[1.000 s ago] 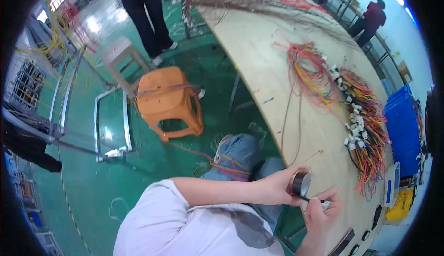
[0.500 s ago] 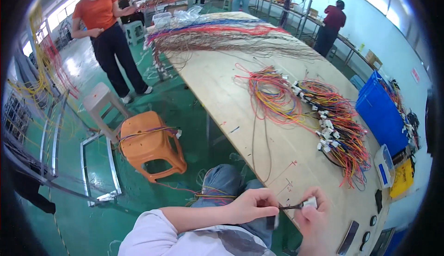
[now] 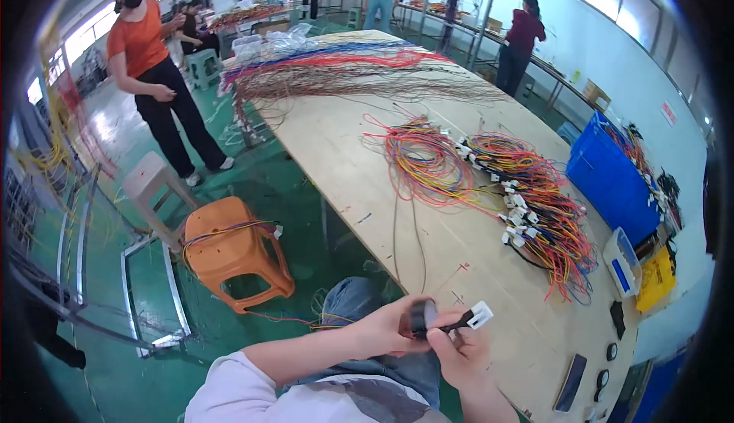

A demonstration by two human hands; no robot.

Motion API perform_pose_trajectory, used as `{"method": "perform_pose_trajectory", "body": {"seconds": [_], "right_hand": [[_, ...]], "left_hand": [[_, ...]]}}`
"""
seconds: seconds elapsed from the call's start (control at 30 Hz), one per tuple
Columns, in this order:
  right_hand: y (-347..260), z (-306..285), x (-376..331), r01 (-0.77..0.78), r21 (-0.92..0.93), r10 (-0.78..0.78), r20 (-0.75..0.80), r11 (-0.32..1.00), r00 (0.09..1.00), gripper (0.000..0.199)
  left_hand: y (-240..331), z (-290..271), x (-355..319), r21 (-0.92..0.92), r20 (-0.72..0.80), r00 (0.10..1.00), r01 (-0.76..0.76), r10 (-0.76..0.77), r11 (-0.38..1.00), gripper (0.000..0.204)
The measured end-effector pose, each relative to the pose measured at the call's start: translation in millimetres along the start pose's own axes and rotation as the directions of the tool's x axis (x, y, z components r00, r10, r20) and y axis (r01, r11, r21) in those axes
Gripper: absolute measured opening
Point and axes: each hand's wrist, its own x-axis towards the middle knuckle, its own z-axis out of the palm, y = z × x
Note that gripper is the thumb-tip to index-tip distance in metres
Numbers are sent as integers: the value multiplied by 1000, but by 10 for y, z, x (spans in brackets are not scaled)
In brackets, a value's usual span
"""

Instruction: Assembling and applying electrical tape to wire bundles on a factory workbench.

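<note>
My left hand (image 3: 386,327) grips a black roll of tape (image 3: 420,317) just off the near edge of the long wooden table (image 3: 359,170). My right hand (image 3: 459,350) holds a black-wrapped wire end with a white plastic connector (image 3: 480,315) at its tip, pressed against the roll. Both hands are above my knee in blue jeans (image 3: 348,300). Beyond them on the table lies a heap of coloured wire harnesses with white connectors (image 3: 527,193).
An orange plastic stool (image 3: 229,251) with wires draped on it stands to my left on the green floor, a grey stool (image 3: 149,182) behind it. A person in an orange top (image 3: 153,79) stands beyond. A blue crate (image 3: 608,178) sits at the right; long wire bundles (image 3: 336,63) cover the table's far end.
My view has tilted upward, showing more of the table and the room. My hands still hold the tape roll and the connector; the connector now sticks out to the right.
</note>
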Motion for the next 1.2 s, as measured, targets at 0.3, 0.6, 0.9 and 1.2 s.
{"method": "perform_pose_trajectory", "body": {"seconds": [0.3, 0.6, 0.9, 1.2], "right_hand": [[-349, -15, 2, -192, 193, 253, -371, 962, 893, 12], [-331, 1, 165, 49, -380, -10, 105, 924, 994, 29], [-98, -62, 101, -76, 243, 78, 1, 967, 997, 25], [-68, -173, 100, -100, 246, 152, -203, 964, 967, 22]], "left_hand": [[102, -20, -110, 108, -50, 778, -620, 627, 778, 52], [126, 156, -141, 493, -361, 800, -272, 479, 826, 27], [101, 130, -84, -531, -259, 947, -304, 190, 791, 13], [7, 160, -83, 155, -229, 760, -589, 609, 793, 24]]}}
